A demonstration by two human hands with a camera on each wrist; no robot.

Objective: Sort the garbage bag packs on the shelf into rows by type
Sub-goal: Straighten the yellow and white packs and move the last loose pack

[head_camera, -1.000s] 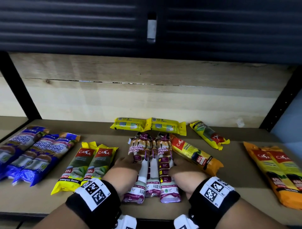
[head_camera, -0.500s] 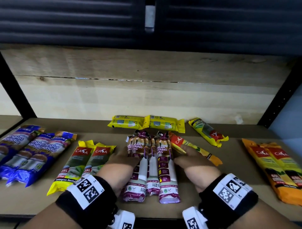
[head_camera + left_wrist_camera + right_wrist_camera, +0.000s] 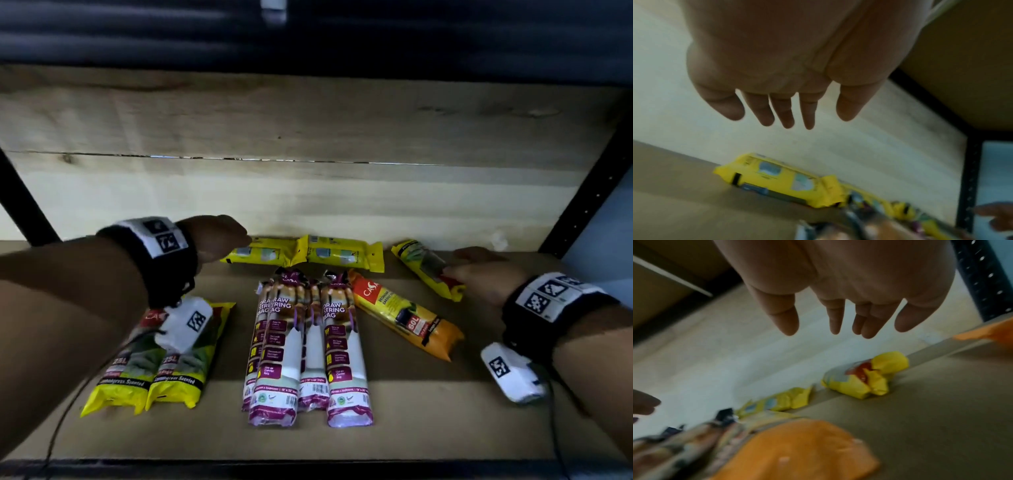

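Left hand (image 3: 219,240) is hovering with fingers spread and empty over the left of two yellow packs (image 3: 263,251) lying at the shelf (image 3: 445,411) back. Right hand (image 3: 486,274) is hanging open, empty, just above the slanted yellow pack (image 3: 424,265).

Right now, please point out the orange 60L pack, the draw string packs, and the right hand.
orange 60L pack (image 3: 407,318), head view, middle of its label.
draw string packs (image 3: 337,346), head view, rightmost pack's front.
right hand (image 3: 486,274), head view, its back.
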